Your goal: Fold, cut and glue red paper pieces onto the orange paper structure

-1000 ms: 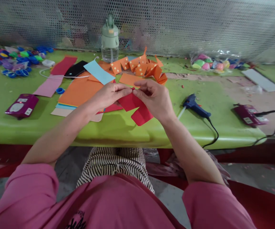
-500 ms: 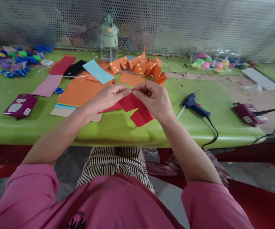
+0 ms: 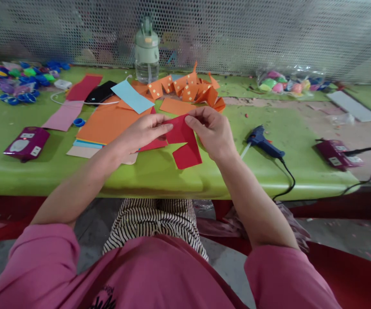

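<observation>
Red paper (image 3: 190, 150) — top pinched — left fingers (image 3: 165, 128), right fingers (image 3: 194, 124)

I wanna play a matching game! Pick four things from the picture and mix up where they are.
1. glue gun
2. notched red paper
3. water bottle
4. light blue paper

A. partly over orange paper
B. held by the left hand and right hand
C. lying right of the right hand
D. upright before the mesh panel

Pairs: 1-C, 2-B, 3-D, 4-A
</observation>
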`<action>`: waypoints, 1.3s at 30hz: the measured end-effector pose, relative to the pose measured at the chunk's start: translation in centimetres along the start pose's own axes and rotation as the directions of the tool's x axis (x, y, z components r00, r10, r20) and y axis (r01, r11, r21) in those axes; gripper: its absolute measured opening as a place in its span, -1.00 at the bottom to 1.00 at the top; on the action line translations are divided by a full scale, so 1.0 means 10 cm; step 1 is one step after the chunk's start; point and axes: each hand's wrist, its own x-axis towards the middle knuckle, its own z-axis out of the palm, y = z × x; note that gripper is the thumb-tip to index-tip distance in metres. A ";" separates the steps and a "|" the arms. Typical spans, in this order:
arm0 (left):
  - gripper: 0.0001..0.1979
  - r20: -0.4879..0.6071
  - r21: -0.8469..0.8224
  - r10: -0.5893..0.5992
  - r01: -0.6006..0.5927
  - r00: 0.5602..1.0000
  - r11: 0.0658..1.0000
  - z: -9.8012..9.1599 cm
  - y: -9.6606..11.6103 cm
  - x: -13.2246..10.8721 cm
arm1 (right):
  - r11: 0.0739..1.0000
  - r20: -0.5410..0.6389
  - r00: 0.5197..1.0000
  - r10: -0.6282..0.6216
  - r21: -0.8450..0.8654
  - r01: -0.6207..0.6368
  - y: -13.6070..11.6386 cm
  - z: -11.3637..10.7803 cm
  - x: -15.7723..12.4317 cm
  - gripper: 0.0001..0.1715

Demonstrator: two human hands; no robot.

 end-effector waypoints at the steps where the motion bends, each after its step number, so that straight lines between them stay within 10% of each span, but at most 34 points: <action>1: -0.93 -0.009 -0.027 -0.012 0.011 1.000 1.000 0.00 -0.01 0.00 | 1.000 0.014 1.000 -0.003 -0.001 0.003 0.01 0.00 0.01 -0.80; 15: -0.76 0.040 -0.173 -0.061 0.067 0.997 0.983 -0.02 -0.14 0.02 | 0.994 0.052 0.998 0.033 0.103 -0.038 0.10 0.00 0.02 -0.51; 39: -0.83 -0.157 -0.017 0.049 -0.052 0.986 0.998 0.08 -0.16 -0.03 | 0.999 -0.024 0.999 -0.032 -0.019 0.032 0.09 -0.02 -0.02 -0.77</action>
